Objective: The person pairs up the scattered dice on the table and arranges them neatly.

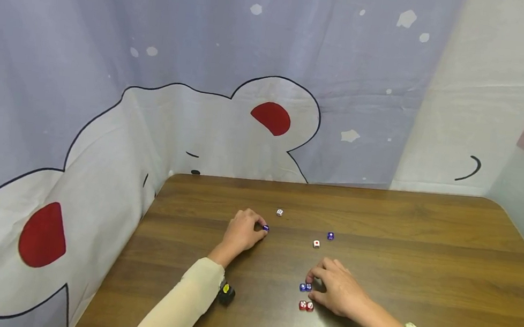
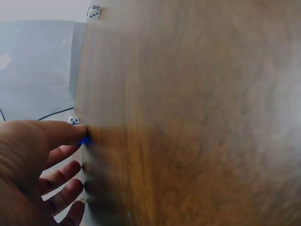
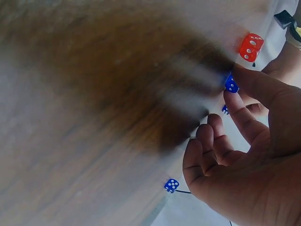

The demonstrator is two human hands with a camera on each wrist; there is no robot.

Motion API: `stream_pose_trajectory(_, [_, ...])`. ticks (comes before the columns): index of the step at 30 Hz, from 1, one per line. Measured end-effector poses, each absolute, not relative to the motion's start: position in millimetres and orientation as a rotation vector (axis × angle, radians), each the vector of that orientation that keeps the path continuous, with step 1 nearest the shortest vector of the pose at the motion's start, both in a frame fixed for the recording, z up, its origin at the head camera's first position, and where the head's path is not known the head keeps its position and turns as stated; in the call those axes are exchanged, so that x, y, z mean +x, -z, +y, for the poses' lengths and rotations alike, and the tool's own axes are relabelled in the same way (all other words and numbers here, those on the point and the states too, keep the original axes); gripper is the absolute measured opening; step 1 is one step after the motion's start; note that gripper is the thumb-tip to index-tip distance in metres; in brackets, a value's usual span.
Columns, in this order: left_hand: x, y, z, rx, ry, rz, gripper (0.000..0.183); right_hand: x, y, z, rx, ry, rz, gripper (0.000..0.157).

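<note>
My left hand (image 1: 242, 231) pinches a blue die (image 1: 266, 228) between thumb and forefinger, on the left part of the wooden table. In the left wrist view the thumb mostly covers that die, and only a bit of blue shows at its tip. Nearer to me, my right hand (image 1: 337, 289) holds a blue die (image 1: 309, 287) between thumb and forefinger. A second blue die (image 1: 303, 287) sits right beside it, on the left. Just in front of this pair, closer to me, two red dice (image 1: 302, 305) stand side by side.
A white die (image 1: 279, 212) lies beyond my left hand. Past my right hand are another white die (image 1: 316, 243), with a red dot on top, and a single blue die (image 1: 330, 236). A patterned curtain (image 1: 367, 89) hangs along the far edge of the table (image 1: 427, 247).
</note>
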State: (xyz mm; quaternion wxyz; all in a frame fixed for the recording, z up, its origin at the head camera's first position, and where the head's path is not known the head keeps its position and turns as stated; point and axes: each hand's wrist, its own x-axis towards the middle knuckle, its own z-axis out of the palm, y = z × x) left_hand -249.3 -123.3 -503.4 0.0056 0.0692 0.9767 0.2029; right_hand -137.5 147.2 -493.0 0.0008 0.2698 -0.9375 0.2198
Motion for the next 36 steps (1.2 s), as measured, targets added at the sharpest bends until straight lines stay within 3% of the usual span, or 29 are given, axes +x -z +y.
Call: stream_pose_trajectory(36, [-216, 507, -99, 0.405, -0.607, 3.038, 0.015, -146, 484, 155, 0.873, -0.765, -2.954, 0.022])
